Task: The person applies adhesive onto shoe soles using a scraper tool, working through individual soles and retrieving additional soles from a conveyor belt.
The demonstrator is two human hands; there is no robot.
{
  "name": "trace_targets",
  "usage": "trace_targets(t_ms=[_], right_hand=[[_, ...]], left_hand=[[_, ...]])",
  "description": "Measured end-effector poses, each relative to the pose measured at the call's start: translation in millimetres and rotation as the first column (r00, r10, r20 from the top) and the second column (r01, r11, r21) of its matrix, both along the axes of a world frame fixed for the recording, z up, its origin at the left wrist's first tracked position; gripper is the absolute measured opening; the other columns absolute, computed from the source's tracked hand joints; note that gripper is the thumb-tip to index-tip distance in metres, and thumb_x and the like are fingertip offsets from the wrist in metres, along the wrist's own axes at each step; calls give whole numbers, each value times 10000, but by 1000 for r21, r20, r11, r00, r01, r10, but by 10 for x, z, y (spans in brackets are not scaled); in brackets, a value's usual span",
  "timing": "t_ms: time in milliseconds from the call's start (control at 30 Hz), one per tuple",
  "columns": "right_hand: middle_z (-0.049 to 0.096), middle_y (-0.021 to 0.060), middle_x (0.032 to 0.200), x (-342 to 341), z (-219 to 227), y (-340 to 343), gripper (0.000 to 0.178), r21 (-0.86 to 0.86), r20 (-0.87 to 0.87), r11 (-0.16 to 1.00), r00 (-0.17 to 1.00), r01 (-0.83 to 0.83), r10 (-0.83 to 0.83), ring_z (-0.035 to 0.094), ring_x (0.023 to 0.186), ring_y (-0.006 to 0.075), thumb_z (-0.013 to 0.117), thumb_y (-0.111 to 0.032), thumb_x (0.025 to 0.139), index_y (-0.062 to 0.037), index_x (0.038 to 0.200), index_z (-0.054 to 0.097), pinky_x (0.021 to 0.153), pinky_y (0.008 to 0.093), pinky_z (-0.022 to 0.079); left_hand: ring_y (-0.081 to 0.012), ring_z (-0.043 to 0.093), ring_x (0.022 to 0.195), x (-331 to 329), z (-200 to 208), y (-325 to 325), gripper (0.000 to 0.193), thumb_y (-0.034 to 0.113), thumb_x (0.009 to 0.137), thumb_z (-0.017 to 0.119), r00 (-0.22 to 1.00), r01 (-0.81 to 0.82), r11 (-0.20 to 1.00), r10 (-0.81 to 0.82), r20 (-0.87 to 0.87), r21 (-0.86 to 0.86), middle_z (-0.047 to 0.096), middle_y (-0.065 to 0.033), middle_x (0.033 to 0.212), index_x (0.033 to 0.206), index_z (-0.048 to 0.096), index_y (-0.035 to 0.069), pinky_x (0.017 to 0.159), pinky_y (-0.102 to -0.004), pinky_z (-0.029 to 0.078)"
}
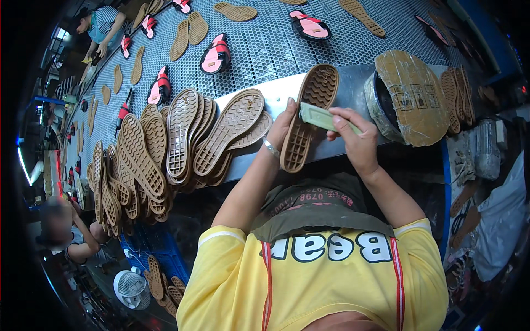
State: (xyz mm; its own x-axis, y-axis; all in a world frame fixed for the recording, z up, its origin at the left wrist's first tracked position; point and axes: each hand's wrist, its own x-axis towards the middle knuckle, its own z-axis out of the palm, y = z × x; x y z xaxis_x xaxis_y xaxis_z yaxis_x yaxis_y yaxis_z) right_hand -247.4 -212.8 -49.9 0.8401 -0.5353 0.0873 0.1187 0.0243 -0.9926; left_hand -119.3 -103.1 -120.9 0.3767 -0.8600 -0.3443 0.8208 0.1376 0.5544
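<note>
Taking the held brown sole (295,144) as the centre of the dial, the left hand (282,122) comes in from 7 o'clock, a band around its wrist, and closes along the sole's 9 o'clock edge; the thumb lies against the side, pointing roughly to 12, while the fingers beneath are hidden. The right hand (356,133) comes in from 4 to 5 o'clock with bent elbow, its grip pinching a pale green flat tool (319,117) between thumb and fingers. The tool's broad end points to about 10 o'clock over the sole's middle, hiding part of the tread; whether it touches cannot be told. The sole is raised at the near edge of the metal worktop (353,91), toe toward 1 o'clock, heel toward 7, tread facing up. At 9 o'clock a heap of soles (179,132) crowds that side of the worktop, near the left forearm. At 3 o'clock a round tub (385,113), partly covered by a taped cardboard sheet (414,99), blocks the space beyond the right hand, with more soles standing past it. From 10 to 1 o'clock stretches a mesh belt (259,52) scattered with pink-and-black sandals (215,55) and loose soles. A white fan (131,288) stands between 7 and 8 o'clock; other people sit or lean at 8 and 10.
</note>
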Motion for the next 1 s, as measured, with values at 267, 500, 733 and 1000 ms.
trace_targets(t_ms=[267,500,733,1000], right_hand=[[572,78,838,-72,-47,342,164,-99,-1,994,999,-41,41,589,650,108,526,-32,896,70,1011,586,592,218,495],[570,97,783,-103,18,417,157,-310,39,949,996,-58,74,586,617,137,532,-19,883,60,1008,583,572,240,477],[569,127,775,-107,119,386,163,-487,77,866,981,-117,176,577,631,204,562,35,829,45,990,584,574,277,468],[582,153,814,-72,276,297,200,-620,117,769,951,-156,288,587,660,259,580,74,789,40,986,584,592,304,482]], left_hand=[[-176,656,698,286,-23,-122,569,505,953,291,999,-41,992,37,-37,-120,630,-184,1014,1271,460,64,577,-259,560],[-175,621,473,433,54,-225,550,516,935,343,999,38,997,-37,19,-62,656,-183,858,1240,485,81,376,-251,519],[-157,631,504,458,123,-250,565,526,930,346,992,105,986,-95,81,-127,645,-205,876,1227,488,66,394,-238,529],[-149,636,530,418,210,-257,585,543,921,354,992,111,982,-98,84,-156,645,-209,885,1233,492,68,411,-240,536]])
